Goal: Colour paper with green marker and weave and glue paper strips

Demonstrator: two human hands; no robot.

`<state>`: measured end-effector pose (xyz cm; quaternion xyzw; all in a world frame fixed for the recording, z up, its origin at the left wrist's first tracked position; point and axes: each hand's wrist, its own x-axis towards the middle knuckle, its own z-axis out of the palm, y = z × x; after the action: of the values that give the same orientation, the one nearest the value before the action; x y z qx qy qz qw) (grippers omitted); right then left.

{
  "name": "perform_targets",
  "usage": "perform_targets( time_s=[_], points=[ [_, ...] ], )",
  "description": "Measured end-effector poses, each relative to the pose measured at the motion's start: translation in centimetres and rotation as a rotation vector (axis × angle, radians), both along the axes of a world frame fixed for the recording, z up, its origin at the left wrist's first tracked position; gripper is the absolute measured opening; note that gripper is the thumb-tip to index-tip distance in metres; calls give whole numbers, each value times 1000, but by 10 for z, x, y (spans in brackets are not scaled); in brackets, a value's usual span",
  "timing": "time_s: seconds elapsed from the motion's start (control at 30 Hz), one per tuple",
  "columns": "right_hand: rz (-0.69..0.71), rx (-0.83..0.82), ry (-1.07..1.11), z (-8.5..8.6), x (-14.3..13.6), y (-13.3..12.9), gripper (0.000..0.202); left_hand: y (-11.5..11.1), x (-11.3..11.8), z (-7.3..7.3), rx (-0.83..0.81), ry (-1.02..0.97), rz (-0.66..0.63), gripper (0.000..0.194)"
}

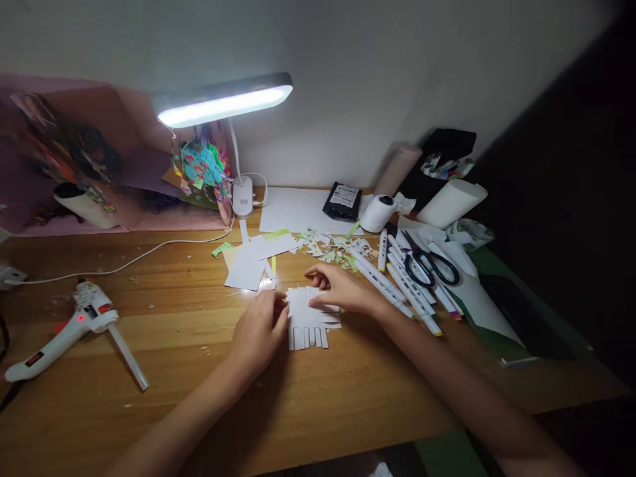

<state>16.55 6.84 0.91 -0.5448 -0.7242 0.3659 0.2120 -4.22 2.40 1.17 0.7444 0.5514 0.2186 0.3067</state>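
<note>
A small white paper piece (304,308) with strips along its edges lies on the wooden desk in front of me. Some strips fan out at its bottom edge and others stick out on the right. My left hand (259,326) is closed at the piece's left edge, thumb and fingers pinched on it. My right hand (345,289) reaches over from the right. Its thumb rests on top of the paper, while its bent fingers stay apart from the thumb near the upper edge. The fingertips of my left hand are partly hidden.
A lit lamp (226,103) overhangs the desk. Left lies a glue gun (84,324) with a glue stick. Behind my hands are paper sheets (248,265) and green-white scraps (332,245). Right are several markers (407,285), black scissors (430,262) and a thread spool (378,212).
</note>
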Motion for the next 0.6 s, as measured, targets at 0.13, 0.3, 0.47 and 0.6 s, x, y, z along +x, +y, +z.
perform_targets(
  time_s=[0.13,0.3,0.47,0.6],
  points=[
    [19,-89,33,-1,1,4,36,0,-1,-2,-2,-20,-6,18],
    [88,-194,132,10,3,8,24,-1,-1,-2,3,-54,10,20],
    [120,-287,280,28,13,5,29,10,-10,12,56,-92,48,26],
    [-135,-274,529,30,19,-9,42,14,-52,42,240,-49,208,30]
  ],
)
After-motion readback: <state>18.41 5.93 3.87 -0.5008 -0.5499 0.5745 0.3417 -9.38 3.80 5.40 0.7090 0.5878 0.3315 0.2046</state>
